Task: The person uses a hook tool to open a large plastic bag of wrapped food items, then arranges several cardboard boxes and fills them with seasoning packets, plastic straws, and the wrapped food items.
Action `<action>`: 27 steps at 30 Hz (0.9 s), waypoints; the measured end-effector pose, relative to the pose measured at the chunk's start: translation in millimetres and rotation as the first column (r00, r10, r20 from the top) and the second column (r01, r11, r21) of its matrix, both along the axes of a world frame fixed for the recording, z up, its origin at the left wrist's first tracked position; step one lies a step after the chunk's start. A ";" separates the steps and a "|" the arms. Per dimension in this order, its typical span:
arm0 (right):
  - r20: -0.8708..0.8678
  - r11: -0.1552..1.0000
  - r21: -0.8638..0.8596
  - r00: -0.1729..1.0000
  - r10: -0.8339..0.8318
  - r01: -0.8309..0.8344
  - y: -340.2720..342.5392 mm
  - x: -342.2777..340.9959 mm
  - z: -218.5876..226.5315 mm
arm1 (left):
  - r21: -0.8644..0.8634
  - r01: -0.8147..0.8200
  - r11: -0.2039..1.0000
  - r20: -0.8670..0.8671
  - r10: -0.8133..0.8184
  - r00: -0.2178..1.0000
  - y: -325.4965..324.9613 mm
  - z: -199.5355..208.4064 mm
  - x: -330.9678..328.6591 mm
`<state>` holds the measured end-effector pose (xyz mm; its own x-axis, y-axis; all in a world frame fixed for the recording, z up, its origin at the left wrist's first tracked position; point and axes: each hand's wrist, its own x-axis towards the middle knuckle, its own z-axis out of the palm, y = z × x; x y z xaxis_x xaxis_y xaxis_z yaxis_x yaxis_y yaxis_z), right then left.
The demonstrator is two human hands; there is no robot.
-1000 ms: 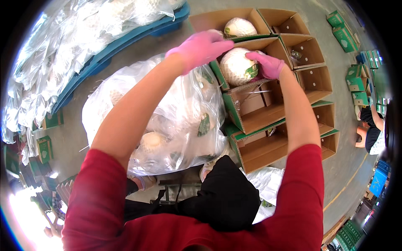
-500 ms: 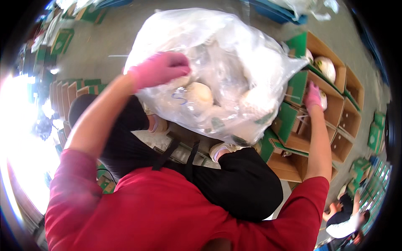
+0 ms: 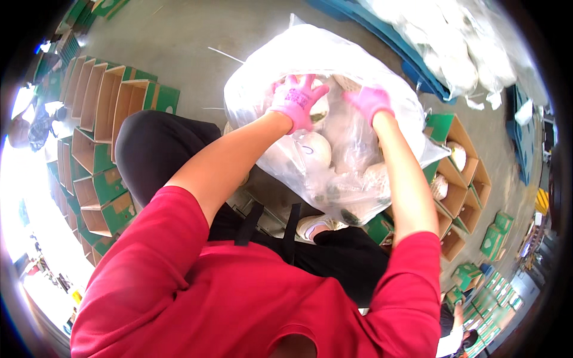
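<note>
Toward the far edge of the clear plastic bag [image 3: 334, 49], the left hand [image 3: 296, 102] spreads its fingers, with no grip showing, beside a pale round fruit [image 3: 322, 107] lying between the hands. It looks firm, fairly heavy and perhaps slick — best cupped low from opposite sides. The right hand [image 3: 371, 101] extends unclenched fingers — contact I cannot tell.

The bag [image 3: 358, 53] stands in front of the person [image 3: 256, 298]; produce [image 3: 313, 149] lies inside it. The left grip [image 3: 297, 102] and right grip [image 3: 371, 101] are within the bag mouth. Cartons [image 3: 440, 126] stand to the right, at least 2 containing produce. Further cartons [image 3: 162, 98] stand left. A pallet [image 3: 425, 79] lies beyond, rightward.
</note>
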<state>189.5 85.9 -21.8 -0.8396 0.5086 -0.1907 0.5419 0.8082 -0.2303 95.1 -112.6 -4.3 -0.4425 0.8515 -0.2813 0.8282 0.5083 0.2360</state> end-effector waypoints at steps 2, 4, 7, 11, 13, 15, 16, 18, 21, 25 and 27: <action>-0.033 0.996 -0.067 0.998 0.048 -0.051 22.1 -37.8 -21.0 | 0.044 -0.080 0.996 0.166 0.072 0.983 -0.9 4.5 -15.7; -0.072 0.986 -0.138 0.994 0.079 -0.088 58.1 -60.4 -42.9 | 0.081 -0.044 0.996 0.165 0.030 0.986 -9.4 -1.7 -18.5; -0.130 0.978 -0.200 0.991 0.031 -0.056 110.3 -49.5 -73.9 | -0.045 0.146 0.988 0.121 -0.140 0.983 -11.6 1.1 -3.8; -0.142 0.891 -0.436 0.967 -0.210 0.129 34.4 -50.9 -39.8 | 0.016 0.101 0.995 0.347 -0.100 0.933 -37.1 -18.2 1.1; -0.183 0.973 -0.208 0.973 -0.142 0.103 9.1 -18.1 -12.9 | 0.061 0.068 0.996 0.380 -0.086 0.921 -35.0 -28.8 -0.7; 0.068 0.909 -0.372 0.983 -0.173 0.186 -1.4 -3.0 30.5 | 0.057 0.064 0.996 0.423 -0.082 0.903 -29.8 -29.9 1.7; 0.274 0.836 -0.468 0.947 -0.169 0.285 -1.0 -2.1 55.1 | 0.076 0.080 0.994 0.457 -0.106 0.883 -26.0 -27.3 -1.1; 0.307 0.966 -0.251 0.951 0.025 0.055 -2.4 -4.2 64.8 | 0.086 -0.122 0.989 0.701 0.027 0.713 -25.2 -39.7 -9.9; 0.332 0.640 -0.756 0.925 0.188 0.141 42.3 -1.7 -17.4 | -0.048 -0.317 0.947 0.802 0.226 0.553 -14.7 -53.9 -9.9; 0.119 0.562 -0.826 0.963 0.243 -0.040 69.0 7.7 -59.2 | -0.170 -0.479 0.861 0.846 0.377 0.377 -17.6 -59.0 -1.4; -0.158 0.612 -0.781 0.987 -0.007 -0.121 87.5 35.6 -96.8 | -0.175 -0.485 0.857 0.912 0.326 0.249 -18.4 -71.6 -12.3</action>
